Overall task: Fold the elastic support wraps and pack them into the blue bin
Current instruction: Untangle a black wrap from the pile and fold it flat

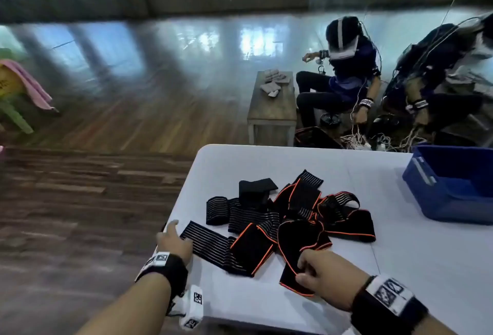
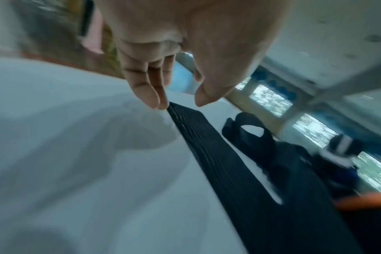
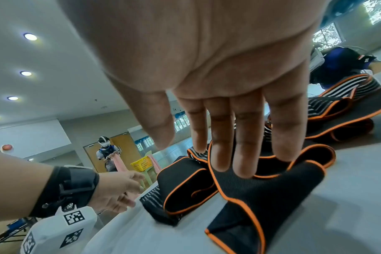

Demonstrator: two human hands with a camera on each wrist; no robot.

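Observation:
A loose pile of black elastic support wraps (image 1: 293,206), some trimmed in orange and some white-striped, lies in the middle of the white table (image 1: 413,268). My left hand (image 1: 173,233) is at the table's left edge; its straight fingertips (image 2: 157,101) touch the end of a long striped strap (image 2: 228,163), with the thumb held apart. My right hand (image 1: 306,268) reaches over an orange-trimmed wrap (image 3: 261,197) at the pile's near side, fingers (image 3: 244,154) extended against it and gripping nothing. The blue bin (image 1: 453,190) stands at the table's far right; no wrap shows inside it.
The table's left edge drops to a wooden floor right beside my left hand. Beyond the far edge sit two people (image 1: 346,68), with a small wooden table (image 1: 274,102) and a tangle of cables (image 1: 360,140) near them. Bare tabletop lies between the pile and the bin.

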